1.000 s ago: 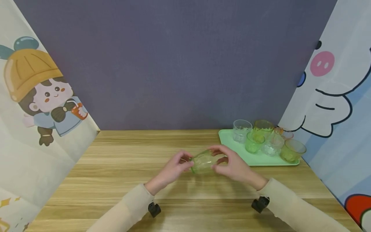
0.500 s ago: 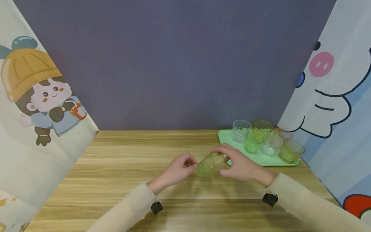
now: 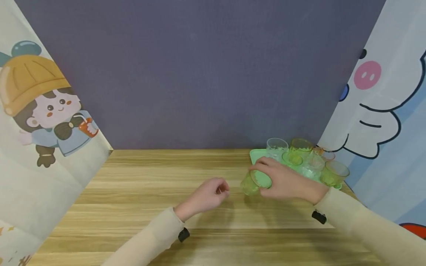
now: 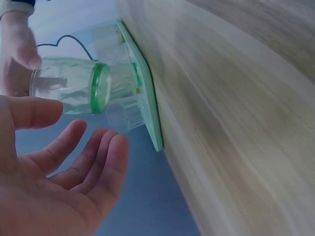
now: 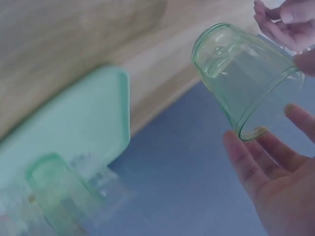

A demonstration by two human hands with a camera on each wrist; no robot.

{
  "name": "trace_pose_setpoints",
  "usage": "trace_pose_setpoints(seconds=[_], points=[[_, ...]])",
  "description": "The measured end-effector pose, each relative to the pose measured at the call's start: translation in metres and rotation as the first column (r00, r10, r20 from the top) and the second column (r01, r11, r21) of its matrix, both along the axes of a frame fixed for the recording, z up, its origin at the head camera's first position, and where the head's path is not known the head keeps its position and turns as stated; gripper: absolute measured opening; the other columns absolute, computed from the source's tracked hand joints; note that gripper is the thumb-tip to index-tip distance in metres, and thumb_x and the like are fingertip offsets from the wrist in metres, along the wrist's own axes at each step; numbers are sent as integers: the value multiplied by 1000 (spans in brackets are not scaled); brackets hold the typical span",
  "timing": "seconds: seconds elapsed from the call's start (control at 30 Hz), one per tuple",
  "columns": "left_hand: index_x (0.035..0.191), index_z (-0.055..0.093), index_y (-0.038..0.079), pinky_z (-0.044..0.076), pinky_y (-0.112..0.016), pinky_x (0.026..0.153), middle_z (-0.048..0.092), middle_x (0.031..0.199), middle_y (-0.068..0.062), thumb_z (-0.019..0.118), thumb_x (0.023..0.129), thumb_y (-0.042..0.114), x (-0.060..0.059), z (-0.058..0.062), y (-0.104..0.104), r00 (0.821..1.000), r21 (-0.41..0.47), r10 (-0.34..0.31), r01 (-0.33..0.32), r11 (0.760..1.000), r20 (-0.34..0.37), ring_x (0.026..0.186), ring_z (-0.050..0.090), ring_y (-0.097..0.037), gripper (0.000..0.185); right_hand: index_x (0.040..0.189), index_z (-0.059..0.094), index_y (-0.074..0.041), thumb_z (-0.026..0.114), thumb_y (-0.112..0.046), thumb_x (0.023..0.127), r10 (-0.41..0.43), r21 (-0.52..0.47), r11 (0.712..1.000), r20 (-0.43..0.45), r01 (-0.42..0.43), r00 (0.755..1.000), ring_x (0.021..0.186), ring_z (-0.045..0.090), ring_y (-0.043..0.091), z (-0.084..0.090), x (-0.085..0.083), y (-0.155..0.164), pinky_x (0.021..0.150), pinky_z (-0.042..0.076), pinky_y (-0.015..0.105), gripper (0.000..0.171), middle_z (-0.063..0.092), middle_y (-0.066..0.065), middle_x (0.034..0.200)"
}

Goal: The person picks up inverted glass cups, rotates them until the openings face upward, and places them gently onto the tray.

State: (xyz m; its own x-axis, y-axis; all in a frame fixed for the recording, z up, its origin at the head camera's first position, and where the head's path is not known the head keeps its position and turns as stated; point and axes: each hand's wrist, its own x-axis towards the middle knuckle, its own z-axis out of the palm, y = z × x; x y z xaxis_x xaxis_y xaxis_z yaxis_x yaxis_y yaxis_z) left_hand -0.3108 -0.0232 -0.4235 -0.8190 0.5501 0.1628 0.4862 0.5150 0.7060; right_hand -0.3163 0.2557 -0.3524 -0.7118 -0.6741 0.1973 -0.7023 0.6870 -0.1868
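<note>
The green glass (image 3: 250, 183) is held above the wooden table (image 3: 149, 177), tilted, just at the near left corner of the mint tray (image 3: 255, 157); the right hand (image 3: 286, 181) grips it, thumb and fingers curled round its wall near the rim, so that in the head view much of the glass is covered by that hand and only its base end shows to the hand's left; in the right wrist view the glass (image 5: 246, 78) shows more fully, base towards the table and open mouth towards the palm, though its far edge is cut by the fingertips. Whether any part of it touches the table cannot be told.

The left hand (image 3: 208, 195) hovers apart from the glass, on the side away from the tray; it holds nothing, fingers loosely bent and spread, as the left wrist view (image 4: 59, 167) shows; there the glass (image 4: 74, 91) appears just beyond its fingertips, blurred, with the tray's edge behind.

Beyond the right hand, on the tray, stand several more glasses (image 3: 301, 147), clear, green and yellowish; they overlap, the hand hides the nearest ones' bases, and their count is hard to make out; in the right wrist view they are smeared to pale shapes.
</note>
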Motion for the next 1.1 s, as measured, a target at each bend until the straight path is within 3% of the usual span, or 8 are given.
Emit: trace_pose_setpoints(seconds=[0.27, 0.4, 0.63, 0.77, 0.9, 1.1], points=[[117, 65, 11, 52, -34, 82, 64, 108, -5, 59, 101, 21, 0, 2, 5, 995, -100, 19, -29, 995, -94, 99, 61, -20, 20, 138, 60, -14, 71, -22, 83, 4, 105, 994, -91, 5, 996, 109, 55, 26, 20, -9, 4, 80, 51, 45, 57, 55, 10, 130], [120, 64, 11, 52, -37, 85, 64, 113, -9, 58, 101, 22, -1, 4, 9, 984, -160, 2, -31, 987, -178, 104, 61, -22, 23, 135, 62, -13, 70, -21, 81, -4, 115, 993, -114, 17, 993, 109, 57, 27, 22, -12, 8, 81, 53, 47, 55, 57, 11, 128], [113, 68, 10, 51, -28, 73, 63, 102, -1, 60, 98, 19, -11, 5, 17, 906, -241, -33, -77, 967, -421, 89, 57, -14, 19, 133, 64, -11, 71, -20, 80, -24, 131, 990, -142, 42, 990, 104, 58, 29, 16, -21, 18, 72, 52, 42, 54, 58, 14, 124], [111, 69, 11, 52, -28, 79, 64, 101, 0, 61, 98, 19, -15, 8, 24, 865, -285, -93, -60, 956, -493, 89, 60, -14, 17, 135, 63, -10, 71, -19, 82, -46, 137, 988, -131, 64, 990, 109, 57, 34, 17, -25, 22, 72, 53, 44, 54, 56, 18, 128], [109, 69, 11, 53, -30, 84, 65, 99, 0, 62, 97, 18, -17, 11, 30, 812, -329, -157, -46, 943, -563, 91, 62, -16, 15, 136, 62, -9, 70, -18, 84, -65, 149, 985, -114, 82, 991, 114, 55, 39, 19, -29, 25, 70, 53, 45, 54, 55, 21, 132], [110, 70, 14, 52, -28, 79, 65, 100, 3, 65, 97, 21, -23, 10, 38, 759, -373, -204, -56, 926, -619, 89, 60, -14, 16, 137, 61, -8, 72, -20, 85, -84, 165, 981, -131, 105, 988, 112, 57, 39, 17, -36, 28, 68, 54, 44, 55, 55, 21, 132]])
